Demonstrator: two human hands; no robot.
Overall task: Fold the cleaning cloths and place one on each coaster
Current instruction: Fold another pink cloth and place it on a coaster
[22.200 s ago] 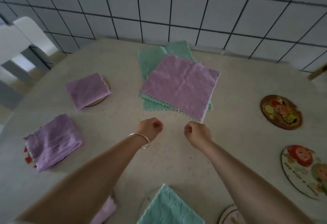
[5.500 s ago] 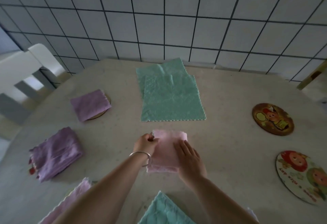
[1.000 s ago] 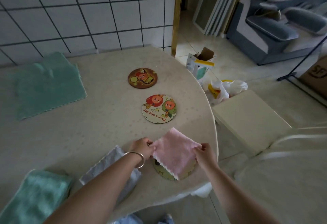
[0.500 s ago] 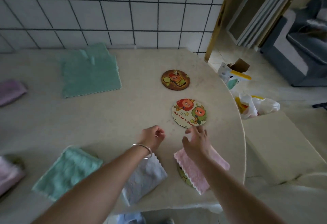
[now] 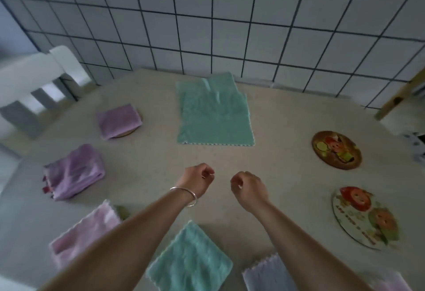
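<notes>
Hands hover side by side above the middle of the table (image 5: 142,159), both forearms reaching in from the bottom edge. The left hand (image 5: 197,181) is loosely curled, fingers bent toward the palm and holding nothing; a thin bracelet (image 5: 185,195) circles its wrist. The right hand (image 5: 249,189) is curled the same way, knuckles up, also holding nothing. The two fists are near each other but apart.

Beyond the hands, two unfolded green cloths (image 5: 213,112) lie flat, stacked and slightly offset, near the tiled wall (image 5: 230,26). To the left, a folded purple cloth (image 5: 118,120) sits on a coaster whose rim peeks out at its near edge. Nearer, a second folded purple cloth (image 5: 73,171) covers another coaster. A folded pink cloth (image 5: 85,231) lies near the left forearm, and a folded green cloth (image 5: 190,261) lies between the forearms. A pale folded cloth (image 5: 266,274) shows at the bottom edge.

On the right, a brown coaster (image 5: 336,149) and a larger round coaster (image 5: 365,217) with cartoon faces lie bare. A white chair (image 5: 34,79) stands at the far left.
</notes>
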